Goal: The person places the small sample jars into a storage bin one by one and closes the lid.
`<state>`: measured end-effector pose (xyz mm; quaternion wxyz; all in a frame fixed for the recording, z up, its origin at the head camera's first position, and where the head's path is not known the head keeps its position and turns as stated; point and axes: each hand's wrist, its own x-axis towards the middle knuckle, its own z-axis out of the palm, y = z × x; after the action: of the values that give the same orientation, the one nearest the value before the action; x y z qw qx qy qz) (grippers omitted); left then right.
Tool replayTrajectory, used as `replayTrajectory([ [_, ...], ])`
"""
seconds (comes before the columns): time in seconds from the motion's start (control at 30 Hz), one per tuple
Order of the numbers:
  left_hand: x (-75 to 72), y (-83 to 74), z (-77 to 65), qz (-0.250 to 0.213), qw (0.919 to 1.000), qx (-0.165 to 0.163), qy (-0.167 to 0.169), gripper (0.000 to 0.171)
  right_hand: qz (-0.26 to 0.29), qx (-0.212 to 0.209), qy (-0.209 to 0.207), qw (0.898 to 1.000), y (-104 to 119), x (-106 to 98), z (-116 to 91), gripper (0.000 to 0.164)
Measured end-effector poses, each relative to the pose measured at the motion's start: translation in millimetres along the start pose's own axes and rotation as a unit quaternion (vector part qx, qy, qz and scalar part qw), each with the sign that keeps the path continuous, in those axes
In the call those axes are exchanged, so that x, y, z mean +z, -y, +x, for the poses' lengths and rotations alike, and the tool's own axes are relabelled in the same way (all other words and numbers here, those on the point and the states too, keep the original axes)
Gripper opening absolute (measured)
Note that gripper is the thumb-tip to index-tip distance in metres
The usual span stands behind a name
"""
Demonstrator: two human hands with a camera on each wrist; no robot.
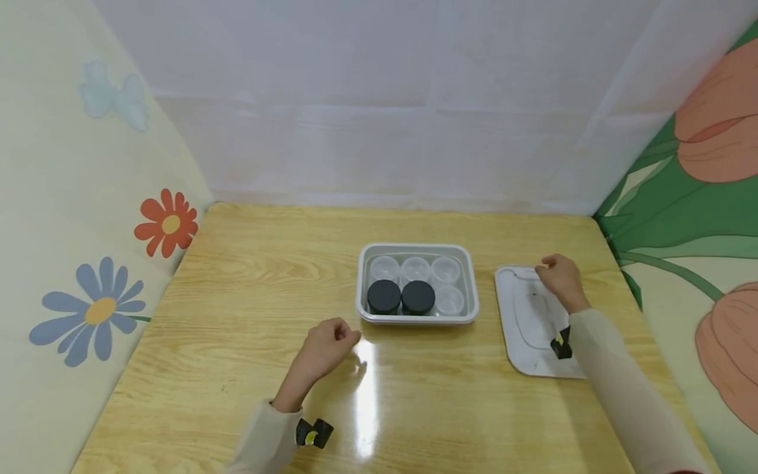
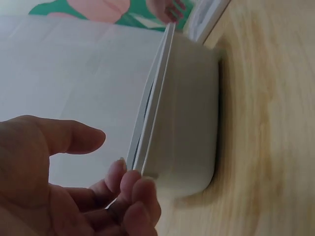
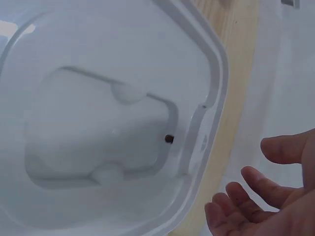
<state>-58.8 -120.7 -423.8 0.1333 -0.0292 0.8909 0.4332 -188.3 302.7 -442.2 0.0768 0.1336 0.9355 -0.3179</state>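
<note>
A white rectangular container (image 1: 417, 319) stands in the middle of the table. Inside it are several clear round cups (image 1: 448, 300) and, along the front row, two round black lids (image 1: 384, 297) with cups apparently beneath them. My left hand (image 1: 324, 347) hovers just off the container's front left corner, fingers loosely curled and holding nothing; the left wrist view shows its thumb apart from the fingertips. To the right lies a flat white tray-like lid (image 1: 514, 316). Over its far edge is my right hand (image 1: 559, 280), loosely bent, with nothing between thumb and fingers.
The wooden table (image 1: 266, 263) meets a white sheet (image 1: 355, 131) at the back. Flower-printed panels (image 1: 101, 309) flank it on both sides. In the right wrist view, the white lid has moulded ridges and a small dark spot (image 3: 169, 139).
</note>
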Motion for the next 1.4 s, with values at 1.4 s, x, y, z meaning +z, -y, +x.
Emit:
replayTrajectory([
  [1.4, 241.5, -98.6, 24.0, -0.465, 0.844, -0.191, 0.187, 0.025, 0.001, 0.018, 0.03, 0.999, -70, -10, 21, 0.063],
])
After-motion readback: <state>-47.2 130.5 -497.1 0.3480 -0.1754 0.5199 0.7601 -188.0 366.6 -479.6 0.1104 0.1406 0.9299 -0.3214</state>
